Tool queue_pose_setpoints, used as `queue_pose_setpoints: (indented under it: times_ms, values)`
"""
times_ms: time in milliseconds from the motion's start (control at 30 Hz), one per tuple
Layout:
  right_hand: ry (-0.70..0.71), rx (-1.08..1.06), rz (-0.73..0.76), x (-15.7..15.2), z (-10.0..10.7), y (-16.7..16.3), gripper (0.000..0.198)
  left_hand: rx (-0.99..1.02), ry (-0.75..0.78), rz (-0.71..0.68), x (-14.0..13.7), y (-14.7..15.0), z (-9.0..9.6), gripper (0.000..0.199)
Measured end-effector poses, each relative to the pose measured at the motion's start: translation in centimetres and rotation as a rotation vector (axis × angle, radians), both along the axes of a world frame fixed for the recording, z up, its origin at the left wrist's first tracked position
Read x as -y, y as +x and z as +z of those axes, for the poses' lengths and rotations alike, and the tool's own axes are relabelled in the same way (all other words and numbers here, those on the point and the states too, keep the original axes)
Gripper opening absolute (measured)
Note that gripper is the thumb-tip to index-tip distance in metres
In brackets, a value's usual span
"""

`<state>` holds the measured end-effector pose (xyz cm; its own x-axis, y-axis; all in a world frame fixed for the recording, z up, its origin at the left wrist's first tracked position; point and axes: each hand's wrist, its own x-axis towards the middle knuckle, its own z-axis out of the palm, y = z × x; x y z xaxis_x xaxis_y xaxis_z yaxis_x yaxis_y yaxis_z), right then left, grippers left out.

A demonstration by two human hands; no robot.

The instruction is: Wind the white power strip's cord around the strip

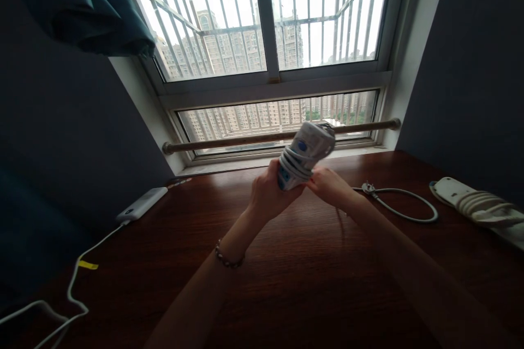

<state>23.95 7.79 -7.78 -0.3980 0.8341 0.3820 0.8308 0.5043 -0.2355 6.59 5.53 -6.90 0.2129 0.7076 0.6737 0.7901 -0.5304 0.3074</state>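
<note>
- Head view, centre of the frame: the left hand (268,193) has its grip clenched around the lower end of a white power strip with its grey cord wound around it (305,155), held up above the dark reddish-brown wooden desk (286,272) and tilted so its upper end leans toward the upper right, in front of the window.
- The right hand (329,185) touches the same bundle from the right, fingertips grasping its lower end; how firmly it pinches cannot be told. A thin strand hangs down below this hand toward the desk.
- A beaded bracelet (229,260) sits on the left wrist, lower centre.
- Right of centre, a grey cable with a plug at its end (403,207) lies in a loop on the desk, near the right hand but apart from it.
- Far right edge: a second white power strip with cord coiled on it (470,200) rests on the desk.
- Left of centre: a flat white rectangular power bank (141,204) lies near the wall, with a white cable carrying a yellow tag (77,272) running from it to the lower left corner.
- Upper half: a white-framed barred window (270,60) with a wooden rail (254,137) across its base; a dark teal curtain (77,5) hangs at the upper left.
</note>
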Motion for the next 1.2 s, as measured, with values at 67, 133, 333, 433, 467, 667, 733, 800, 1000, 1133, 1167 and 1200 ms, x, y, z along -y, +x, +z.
queue_pose_setpoints:
  times_ms: [67, 133, 333, 433, 467, 667, 733, 800, 1000, 1133, 1167, 1200]
  values:
    - [-0.076, 0.07, -0.058, 0.4, -1.0, -0.8, 0.027, 0.026, -0.069, 0.122, -0.4, -0.5, 0.3, 0.049]
    - [-0.14, 0.134, -0.111, 0.7, -1.6, -1.2, 0.031, 0.032, -0.088, 0.252, -1.1, -1.3, 0.8, 0.051]
    - [-0.113, 0.223, -0.195, 1.7, -0.1, -1.3, 0.017, -0.014, -0.242, 0.453, -3.5, -4.3, 1.2, 0.065]
    - [-0.003, 0.225, -0.196, 2.6, 1.3, -1.1, 0.022, -0.117, -0.333, 0.449, -4.3, -4.9, 0.7, 0.064]
    - [0.048, 0.226, -0.191, 2.9, 1.7, -1.0, 0.022, -0.141, -0.349, 0.441, -4.4, -4.9, 0.5, 0.064]
    - [0.293, 0.286, -0.12, 3.6, 3.2, 0.2, 0.022, -0.29, -0.352, 0.303, -3.8, -3.4, -0.6, 0.057]
    - [0.329, 0.308, -0.093, 3.7, 3.5, 0.4, 0.02, -0.349, -0.323, 0.248, -3.3, -2.7, -1.0, 0.053]
    - [0.353, 0.3, -0.059, 3.7, 3.6, 0.5, 0.018, -0.411, -0.285, 0.186, -2.9, -2.0, -1.5, 0.05]
    - [0.292, 0.138, 0.051, 2.0, 2.3, 1.6, 0.024, -0.618, -0.121, -0.086, -2.0, -0.7, -1.7, 0.041]
    - [0.1, -0.114, 0.186, 0.0, 1.4, 2.7, 0.034, -0.732, 0.137, -0.234, -1.4, -0.4, -1.2, 0.034]
    - [0.027, -0.201, 0.237, -0.3, 1.3, 3.0, 0.037, -0.748, 0.239, -0.247, -1.3, -0.4, -1.1, 0.032]
    - [-0.054, -0.292, 0.292, -0.5, 1.2, 3.2, 0.04, -0.755, 0.337, -0.252, -1.2, -0.5, -1.0, 0.03]
